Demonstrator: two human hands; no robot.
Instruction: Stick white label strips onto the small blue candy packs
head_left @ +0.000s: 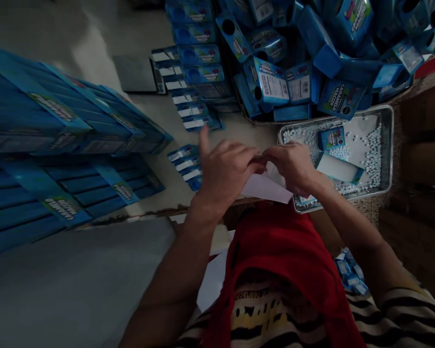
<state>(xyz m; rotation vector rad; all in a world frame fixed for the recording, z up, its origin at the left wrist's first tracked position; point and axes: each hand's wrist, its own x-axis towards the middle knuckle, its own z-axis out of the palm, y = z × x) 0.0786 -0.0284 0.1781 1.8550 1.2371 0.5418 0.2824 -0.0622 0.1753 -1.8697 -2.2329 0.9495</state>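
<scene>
Close in front of my red apron, my left hand (226,169) and my right hand (293,164) meet over a white card piece (264,188). The fingers of both hands are bent in a pinch at its upper edge, while one digit of my left hand sticks up. What lies right between the fingertips is partly hidden. To the left of my left hand are short rows of blue cartons (186,164) with white strips on their ends. Beside my right hand is a metal tray (390,154) with small pale pellets, a small blue box (331,137) and an open box (340,167).
A large heap of blue candy boxes (299,87) fills the back right. Tall stacks of banded blue cartons (58,125) stand at the left. A stacked column of blue boxes (203,53) and a grey flat object (136,73) lie behind. The table's front edge (159,212) runs below.
</scene>
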